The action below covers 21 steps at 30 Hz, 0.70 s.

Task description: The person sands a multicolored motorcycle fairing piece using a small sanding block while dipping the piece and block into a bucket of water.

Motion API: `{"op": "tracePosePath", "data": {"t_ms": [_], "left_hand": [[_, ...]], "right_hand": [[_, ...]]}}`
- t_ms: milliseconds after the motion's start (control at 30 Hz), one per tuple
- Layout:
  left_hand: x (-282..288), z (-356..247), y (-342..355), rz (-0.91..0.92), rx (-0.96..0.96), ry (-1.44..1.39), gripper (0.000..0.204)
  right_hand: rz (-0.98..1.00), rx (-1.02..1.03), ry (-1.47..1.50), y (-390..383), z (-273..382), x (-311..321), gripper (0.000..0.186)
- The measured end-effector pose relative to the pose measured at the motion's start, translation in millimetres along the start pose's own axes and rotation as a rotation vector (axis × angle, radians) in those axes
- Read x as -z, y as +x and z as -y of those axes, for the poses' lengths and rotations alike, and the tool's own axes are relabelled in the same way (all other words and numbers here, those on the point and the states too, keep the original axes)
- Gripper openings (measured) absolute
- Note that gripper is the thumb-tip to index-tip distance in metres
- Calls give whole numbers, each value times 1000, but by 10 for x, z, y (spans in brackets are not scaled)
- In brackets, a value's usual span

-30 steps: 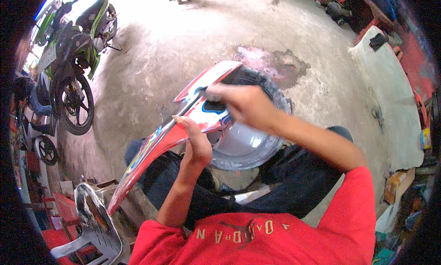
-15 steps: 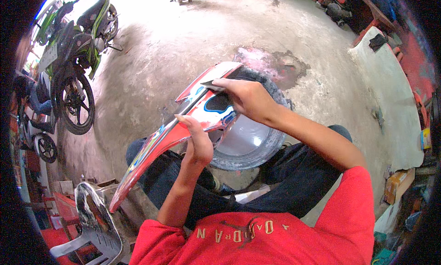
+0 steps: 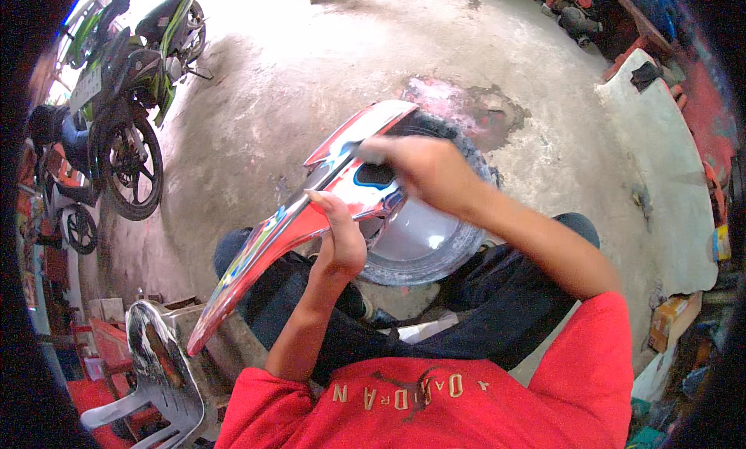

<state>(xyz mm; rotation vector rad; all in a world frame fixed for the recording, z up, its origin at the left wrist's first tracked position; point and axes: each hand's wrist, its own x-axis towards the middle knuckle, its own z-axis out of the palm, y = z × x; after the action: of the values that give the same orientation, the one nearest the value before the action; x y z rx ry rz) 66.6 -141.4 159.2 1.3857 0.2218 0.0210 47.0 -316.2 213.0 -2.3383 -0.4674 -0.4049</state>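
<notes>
A long motorcycle fairing panel (image 3: pixel 359 203), red and white with blue- and black-edged worn patches, lies slanted over my lap and a round tub. My left hand (image 3: pixel 343 247) grips its lower middle edge, thumb on top and fingers underneath. On the panel's upper part, my right hand (image 3: pixel 437 171) is smeared by motion, with its fingers pressed down on the surface. Under the fingertips is a small dark grey piece that looks like folded sandpaper (image 3: pixel 354 151), mostly hidden now. The grey-rimmed tub (image 3: pixel 404 278) sits between my legs and holds cloudy liquid.
Motorbikes (image 3: pixel 128 153) stand at the far left. A paint-stained plastic chair (image 3: pixel 167 371) is near my left side. A whitish panel (image 3: pixel 660 177) lies along the right, with a cardboard box (image 3: pixel 672 322) nearer me. Pink stains and a wet patch mark the concrete floor (image 3: pixel 334 68).
My right hand has shifted slightly on the panel and is now blurred; the grey piece shows less. The panel and my left hand have moved slightly to the right.
</notes>
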Motion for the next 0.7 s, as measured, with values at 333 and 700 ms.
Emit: {"op": "tracePosePath", "data": {"t_ms": [333, 700], "left_hand": [[363, 176, 270, 553, 36, -40, 91], [132, -27, 85, 222, -13, 46, 94]], "right_hand": [[51, -178, -95, 62, -164, 35, 54], [-146, 126, 99, -22, 197, -149, 51]]}}
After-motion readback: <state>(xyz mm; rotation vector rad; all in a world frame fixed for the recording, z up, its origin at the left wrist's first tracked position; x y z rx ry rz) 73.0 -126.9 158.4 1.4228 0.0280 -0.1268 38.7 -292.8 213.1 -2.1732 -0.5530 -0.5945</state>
